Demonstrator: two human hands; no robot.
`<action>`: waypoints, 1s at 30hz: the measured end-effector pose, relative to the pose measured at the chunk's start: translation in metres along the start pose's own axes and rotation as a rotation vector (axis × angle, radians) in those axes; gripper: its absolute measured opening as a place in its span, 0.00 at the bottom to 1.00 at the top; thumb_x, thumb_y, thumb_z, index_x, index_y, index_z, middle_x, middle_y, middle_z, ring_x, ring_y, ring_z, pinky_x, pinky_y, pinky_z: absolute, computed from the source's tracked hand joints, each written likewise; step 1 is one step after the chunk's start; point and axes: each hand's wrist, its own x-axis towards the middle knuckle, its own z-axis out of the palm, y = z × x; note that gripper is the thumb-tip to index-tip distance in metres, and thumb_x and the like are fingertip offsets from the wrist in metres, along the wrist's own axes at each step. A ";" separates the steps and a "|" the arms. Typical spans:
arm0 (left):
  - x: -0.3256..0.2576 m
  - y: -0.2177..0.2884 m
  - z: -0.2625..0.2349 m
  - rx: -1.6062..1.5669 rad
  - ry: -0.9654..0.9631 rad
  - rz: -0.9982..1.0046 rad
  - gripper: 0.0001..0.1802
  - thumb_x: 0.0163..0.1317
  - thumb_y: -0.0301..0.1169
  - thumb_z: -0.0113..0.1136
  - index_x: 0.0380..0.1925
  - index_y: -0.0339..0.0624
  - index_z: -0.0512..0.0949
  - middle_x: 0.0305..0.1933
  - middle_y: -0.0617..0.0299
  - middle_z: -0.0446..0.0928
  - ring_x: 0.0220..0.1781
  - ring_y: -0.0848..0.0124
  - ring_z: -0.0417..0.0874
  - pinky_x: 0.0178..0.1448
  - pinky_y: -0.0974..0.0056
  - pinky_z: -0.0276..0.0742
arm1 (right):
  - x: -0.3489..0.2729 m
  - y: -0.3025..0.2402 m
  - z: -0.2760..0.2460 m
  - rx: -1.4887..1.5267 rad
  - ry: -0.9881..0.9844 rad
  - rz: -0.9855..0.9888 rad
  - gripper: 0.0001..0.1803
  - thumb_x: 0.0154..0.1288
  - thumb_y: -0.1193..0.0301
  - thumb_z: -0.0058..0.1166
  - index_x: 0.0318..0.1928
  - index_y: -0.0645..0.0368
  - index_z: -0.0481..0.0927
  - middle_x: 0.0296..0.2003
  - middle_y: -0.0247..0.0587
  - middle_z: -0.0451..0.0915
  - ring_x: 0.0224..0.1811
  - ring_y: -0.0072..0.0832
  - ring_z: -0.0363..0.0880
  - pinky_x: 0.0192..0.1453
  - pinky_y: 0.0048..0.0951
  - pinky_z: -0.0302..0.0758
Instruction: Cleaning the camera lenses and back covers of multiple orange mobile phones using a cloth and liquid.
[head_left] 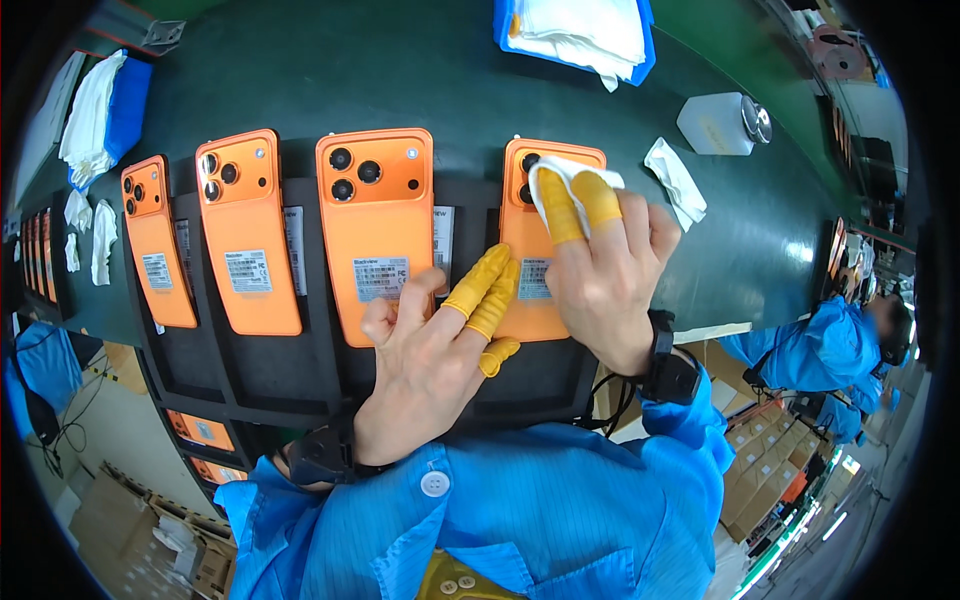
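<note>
An orange phone (530,318) lies back up in the black tray (330,385), its camera block partly hidden. My right hand (610,275), with yellow finger cots, presses a folded white cloth (578,172) onto the camera area of that phone. My left hand (425,345) reaches across with its cotted fingers stretched out, their tips resting on the phone's left side. To the left lie three more orange phones, a near one (375,230), a middle one (245,220) and a far-left one (162,250), each with a white label and round lenses.
A blue bin of white cloths (575,30) stands at the back, another blue bin (128,105) at the left. A white bottle with a metal top (715,125) and a crumpled cloth (676,185) are on the green table (400,70). A co-worker in blue (820,345) sits at right.
</note>
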 end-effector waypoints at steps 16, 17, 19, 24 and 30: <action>-0.001 0.000 0.000 -0.022 -0.001 0.000 0.31 0.40 0.41 0.74 0.48 0.43 0.82 0.57 0.69 0.76 0.54 0.62 0.68 0.53 0.57 0.54 | 0.000 0.006 -0.005 0.055 -0.026 -0.034 0.12 0.33 0.72 0.57 0.25 0.60 0.82 0.38 0.41 0.78 0.40 0.32 0.74 0.49 0.38 0.60; -0.001 0.000 -0.001 -0.010 0.001 -0.003 0.31 0.40 0.41 0.75 0.48 0.43 0.82 0.57 0.69 0.76 0.54 0.62 0.68 0.53 0.57 0.54 | 0.001 0.006 -0.006 0.055 -0.030 -0.029 0.12 0.33 0.72 0.57 0.25 0.60 0.82 0.38 0.41 0.78 0.40 0.32 0.74 0.49 0.38 0.60; -0.001 0.000 -0.002 0.005 0.006 -0.007 0.31 0.40 0.41 0.75 0.48 0.43 0.82 0.57 0.69 0.76 0.54 0.63 0.68 0.53 0.57 0.54 | 0.003 0.008 -0.005 0.068 -0.043 -0.049 0.14 0.35 0.72 0.57 0.29 0.61 0.83 0.38 0.40 0.78 0.40 0.32 0.74 0.50 0.38 0.59; 0.000 -0.001 0.001 -0.046 -0.005 -0.013 0.31 0.40 0.42 0.74 0.47 0.44 0.82 0.58 0.70 0.76 0.53 0.63 0.68 0.53 0.57 0.54 | -0.001 0.010 0.003 0.051 0.009 -0.012 0.16 0.38 0.72 0.58 0.33 0.61 0.84 0.39 0.40 0.78 0.40 0.30 0.74 0.49 0.37 0.59; -0.002 0.000 -0.001 -0.004 -0.002 -0.012 0.30 0.40 0.42 0.74 0.47 0.44 0.82 0.58 0.70 0.76 0.52 0.62 0.68 0.52 0.58 0.55 | -0.005 0.012 0.000 0.061 -0.019 -0.058 0.17 0.39 0.72 0.58 0.35 0.61 0.84 0.39 0.40 0.79 0.38 0.30 0.74 0.49 0.37 0.59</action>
